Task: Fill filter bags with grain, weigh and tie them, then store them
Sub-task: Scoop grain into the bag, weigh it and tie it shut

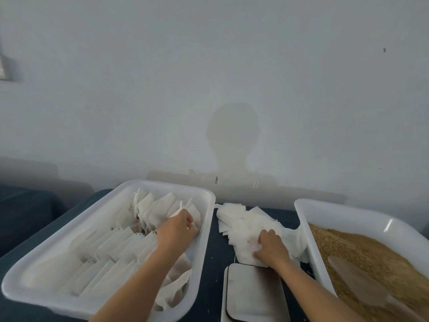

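From the head camera, the scale (254, 291) sat cut off by the bottom edge. Left of it, the left hand (175, 231) reached into the tray (58, 247) of filled bags (120, 242), fingers curled on one bag, its shape hidden. Behind the scale, the right hand (270, 248) pressed spread fingers on the empty bags (241, 221). Right of the scale, a grain tray (325, 210) held a blurred scoop (355, 282).

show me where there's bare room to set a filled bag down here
Bare patches: the scale plate near you, and the dark table strip between the left tray and the scale. Crowded: the empty bags pile under the right hand, and around the left hand.
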`<state>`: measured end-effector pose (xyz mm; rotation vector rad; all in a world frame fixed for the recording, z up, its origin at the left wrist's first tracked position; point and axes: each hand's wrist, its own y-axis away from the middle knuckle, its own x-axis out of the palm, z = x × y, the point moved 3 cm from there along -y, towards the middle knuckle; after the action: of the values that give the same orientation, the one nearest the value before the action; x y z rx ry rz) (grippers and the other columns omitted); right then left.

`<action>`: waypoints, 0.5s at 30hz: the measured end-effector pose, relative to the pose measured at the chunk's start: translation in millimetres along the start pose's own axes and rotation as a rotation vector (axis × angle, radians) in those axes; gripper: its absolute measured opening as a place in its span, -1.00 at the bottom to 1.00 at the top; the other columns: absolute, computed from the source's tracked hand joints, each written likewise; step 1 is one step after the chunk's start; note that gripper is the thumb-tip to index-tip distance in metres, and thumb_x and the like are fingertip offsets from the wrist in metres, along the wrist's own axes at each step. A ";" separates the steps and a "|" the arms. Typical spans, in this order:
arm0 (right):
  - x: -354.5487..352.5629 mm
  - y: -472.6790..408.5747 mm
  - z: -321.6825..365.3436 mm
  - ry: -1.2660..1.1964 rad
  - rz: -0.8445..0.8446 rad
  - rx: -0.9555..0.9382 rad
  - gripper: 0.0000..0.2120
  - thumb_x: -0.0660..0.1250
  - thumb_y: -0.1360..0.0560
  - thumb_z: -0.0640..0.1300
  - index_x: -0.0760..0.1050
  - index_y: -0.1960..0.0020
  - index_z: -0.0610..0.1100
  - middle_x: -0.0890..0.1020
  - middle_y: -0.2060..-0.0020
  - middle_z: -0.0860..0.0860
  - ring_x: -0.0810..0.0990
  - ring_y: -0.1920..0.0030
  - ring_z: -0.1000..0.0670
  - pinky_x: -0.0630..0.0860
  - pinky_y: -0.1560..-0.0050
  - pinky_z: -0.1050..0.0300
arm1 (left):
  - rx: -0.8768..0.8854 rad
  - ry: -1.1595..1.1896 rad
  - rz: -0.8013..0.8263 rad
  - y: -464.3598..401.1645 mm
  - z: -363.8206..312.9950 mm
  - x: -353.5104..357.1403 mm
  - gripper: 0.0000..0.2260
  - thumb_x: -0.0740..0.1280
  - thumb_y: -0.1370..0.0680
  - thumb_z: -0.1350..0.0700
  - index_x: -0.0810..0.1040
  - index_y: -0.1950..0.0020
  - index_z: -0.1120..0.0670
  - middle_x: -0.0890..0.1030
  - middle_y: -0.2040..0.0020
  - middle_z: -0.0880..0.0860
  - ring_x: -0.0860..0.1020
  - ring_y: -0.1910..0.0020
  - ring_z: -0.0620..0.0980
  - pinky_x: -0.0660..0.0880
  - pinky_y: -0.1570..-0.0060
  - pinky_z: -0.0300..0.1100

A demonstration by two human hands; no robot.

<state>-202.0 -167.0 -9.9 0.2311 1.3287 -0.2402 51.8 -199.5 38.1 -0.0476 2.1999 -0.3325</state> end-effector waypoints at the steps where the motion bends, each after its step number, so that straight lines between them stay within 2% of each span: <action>1: 0.0 -0.5 0.4 0.026 0.020 -0.010 -0.64 0.28 -0.48 -0.09 0.31 -0.22 -0.15 0.35 -0.21 -0.08 0.37 -0.21 -0.08 0.40 -0.05 0.12 | 0.009 0.000 0.001 0.0 0.0 1.7 -0.88 0.24 -0.57 0.06 0.45 -0.08 0.02 0.61 0.06 -0.06 0.58 0.09 -0.04 0.54 0.03 -0.12; 5: -0.6 -0.8 3.8 0.139 0.031 -0.057 -0.74 0.17 -0.50 -0.18 0.29 -0.18 -0.13 0.35 -0.24 -0.12 0.37 -0.22 -0.11 0.37 -0.04 0.13 | 0.031 -0.010 -0.004 -0.7 -1.4 5.5 -0.91 0.21 -0.58 0.06 0.45 -0.06 0.01 0.60 0.05 -0.05 0.56 0.09 -0.04 0.54 0.04 -0.12; 11: 4.7 0.1 2.2 0.190 -0.015 -0.103 -0.55 0.21 -0.51 -0.06 0.22 -0.35 -0.16 0.32 -0.29 -0.10 0.35 -0.25 -0.08 0.40 -0.13 0.13 | 0.051 0.011 -0.038 4.4 -7.9 4.5 -0.92 0.20 -0.60 0.07 0.45 -0.05 0.01 0.59 0.07 -0.06 0.55 0.10 -0.06 0.54 0.06 -0.13; 15: 7.7 -0.3 4.2 0.273 -0.027 -0.168 -0.60 0.20 -0.50 -0.22 0.26 -0.32 -0.17 0.36 -0.27 -0.12 0.39 -0.23 -0.08 0.41 -0.13 0.15 | 0.067 0.012 -0.055 9.7 -9.8 5.4 -0.92 0.19 -0.61 0.07 0.45 -0.04 0.01 0.59 0.09 -0.06 0.55 0.13 -0.08 0.56 0.09 -0.16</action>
<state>-196.4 -168.8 -16.5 0.1064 1.6148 -0.1206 41.6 -188.8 37.0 -0.0697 2.2004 -0.4387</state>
